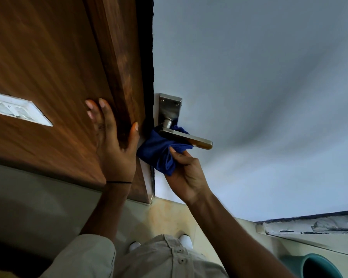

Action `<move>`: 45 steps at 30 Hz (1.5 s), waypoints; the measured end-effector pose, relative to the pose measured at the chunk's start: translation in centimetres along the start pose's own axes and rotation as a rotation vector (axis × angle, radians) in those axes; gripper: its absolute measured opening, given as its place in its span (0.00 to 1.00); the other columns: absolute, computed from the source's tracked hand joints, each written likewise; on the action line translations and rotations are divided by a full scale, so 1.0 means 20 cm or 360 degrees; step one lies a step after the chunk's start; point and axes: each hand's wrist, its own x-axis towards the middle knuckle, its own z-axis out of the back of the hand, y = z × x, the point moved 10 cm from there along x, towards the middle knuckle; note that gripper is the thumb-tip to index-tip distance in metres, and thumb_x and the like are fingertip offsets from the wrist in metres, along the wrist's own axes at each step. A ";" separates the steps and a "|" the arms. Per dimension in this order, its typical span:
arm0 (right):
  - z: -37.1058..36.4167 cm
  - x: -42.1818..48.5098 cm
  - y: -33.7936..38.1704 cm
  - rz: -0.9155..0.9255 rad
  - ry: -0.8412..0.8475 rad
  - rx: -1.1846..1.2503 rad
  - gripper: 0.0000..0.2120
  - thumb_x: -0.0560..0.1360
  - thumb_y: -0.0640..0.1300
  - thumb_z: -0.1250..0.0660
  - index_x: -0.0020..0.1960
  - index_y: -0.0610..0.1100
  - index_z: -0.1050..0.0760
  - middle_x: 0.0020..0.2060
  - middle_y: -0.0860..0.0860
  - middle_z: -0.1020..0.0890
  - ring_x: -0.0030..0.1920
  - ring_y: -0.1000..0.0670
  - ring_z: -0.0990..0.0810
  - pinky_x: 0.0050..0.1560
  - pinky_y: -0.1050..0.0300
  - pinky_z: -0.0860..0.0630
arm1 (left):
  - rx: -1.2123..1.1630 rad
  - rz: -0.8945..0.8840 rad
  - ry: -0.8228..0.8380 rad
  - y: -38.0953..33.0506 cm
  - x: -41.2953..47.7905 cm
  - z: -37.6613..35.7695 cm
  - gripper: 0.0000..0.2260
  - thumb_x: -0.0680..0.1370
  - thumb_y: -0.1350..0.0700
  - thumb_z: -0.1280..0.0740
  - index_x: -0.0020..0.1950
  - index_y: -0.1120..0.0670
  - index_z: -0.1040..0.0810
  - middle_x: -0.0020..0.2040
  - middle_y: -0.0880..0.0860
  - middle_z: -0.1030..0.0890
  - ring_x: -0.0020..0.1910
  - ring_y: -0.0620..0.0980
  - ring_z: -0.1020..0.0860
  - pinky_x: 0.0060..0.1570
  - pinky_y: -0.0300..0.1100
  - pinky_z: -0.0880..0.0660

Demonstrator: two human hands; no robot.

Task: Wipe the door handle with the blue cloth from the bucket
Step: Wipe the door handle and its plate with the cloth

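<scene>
A silver lever door handle point(189, 139) on a metal backplate point(169, 109) sticks out from the pale grey door point(259, 87). The blue cloth point(159, 151) is bunched under and behind the lever, near its neck. My right hand point(185, 175) grips the cloth from below and presses it against the underside of the handle. My left hand point(115, 141) lies flat with spread fingers on the brown wooden door frame point(117, 67), just left of the handle, holding nothing.
A white switch plate point(18, 109) sits on the wooden panel at left. The rim of a teal bucket point(317, 265) shows on the floor at bottom right. Beige floor tiles and my white shoes point(185, 240) lie below.
</scene>
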 end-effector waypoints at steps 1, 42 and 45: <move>-0.01 0.02 -0.01 -0.0002 -0.0006 -0.0021 0.16 0.77 0.31 0.42 0.60 0.39 0.22 0.56 0.43 0.16 0.55 0.46 0.16 0.53 0.51 0.18 | -0.0002 -0.0009 0.0006 0.00 0.00 0.00 0.33 0.80 0.52 0.33 0.77 0.64 0.44 0.78 0.68 0.46 0.79 0.63 0.47 0.73 0.61 0.37; 0.16 -0.16 0.20 0.0170 -0.0091 0.0064 0.16 0.70 0.31 0.35 0.54 0.39 0.16 0.53 0.41 0.15 0.51 0.45 0.14 0.46 0.54 0.17 | 0.0049 0.0033 0.0017 -0.01 -0.01 0.01 0.33 0.80 0.51 0.32 0.78 0.62 0.45 0.79 0.65 0.46 0.79 0.60 0.47 0.75 0.58 0.38; 0.24 -0.26 0.31 0.0277 -0.0135 0.0110 0.18 0.66 0.32 0.31 0.55 0.39 0.17 0.54 0.42 0.15 0.52 0.46 0.14 0.49 0.53 0.17 | 0.0056 0.0028 0.0005 -0.02 -0.01 0.01 0.33 0.80 0.51 0.33 0.78 0.62 0.45 0.78 0.66 0.46 0.79 0.61 0.47 0.75 0.57 0.38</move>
